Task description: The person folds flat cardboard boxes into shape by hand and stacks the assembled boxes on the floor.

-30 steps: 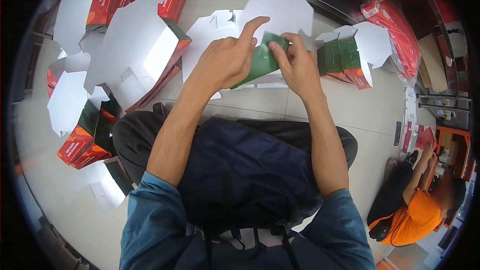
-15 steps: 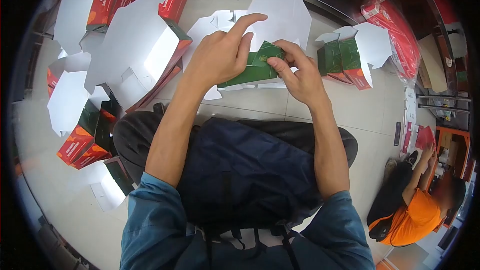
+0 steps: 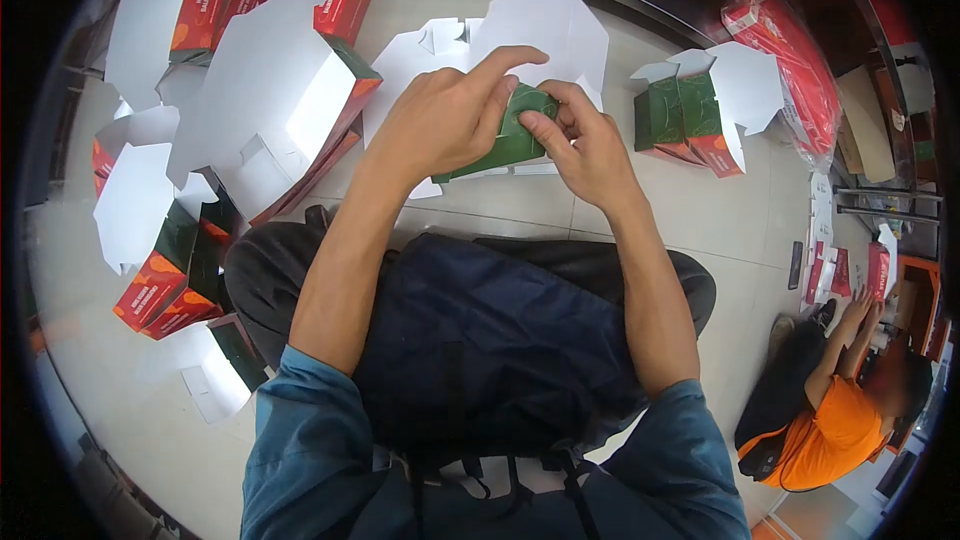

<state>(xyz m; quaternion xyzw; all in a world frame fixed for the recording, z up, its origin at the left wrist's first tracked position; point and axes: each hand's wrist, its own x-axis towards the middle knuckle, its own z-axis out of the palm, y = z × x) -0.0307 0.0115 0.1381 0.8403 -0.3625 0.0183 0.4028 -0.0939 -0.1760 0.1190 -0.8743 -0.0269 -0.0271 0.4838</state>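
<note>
A partly folded cardboard box [image 3: 512, 148], green outside and white inside, is between my two hands above the floor. My left hand [image 3: 437, 130] grips its left side, with the thumb against the green panel and the index finger stretched out over the white inside. My right hand [image 3: 592, 147] pinches the green corner flap between thumb and bent fingers. A large white lid panel [image 3: 550, 25] stands up behind the hands. The fingertips behind the cardboard are hidden.
Open red-and-green boxes stand at my left, among them a large one [image 3: 275, 105] and a smaller one [image 3: 165, 285]. Another box [image 3: 685, 110] is at the right, beside a plastic-wrapped red bundle [image 3: 785, 70]. A person in an orange shirt [image 3: 830, 430] sits at the lower right, handling red cardboard.
The green flap has bent inward under my right thumb, and my right hand has shifted slightly left. The white lid panel has tilted left. The other person's red cardboard has moved.
</note>
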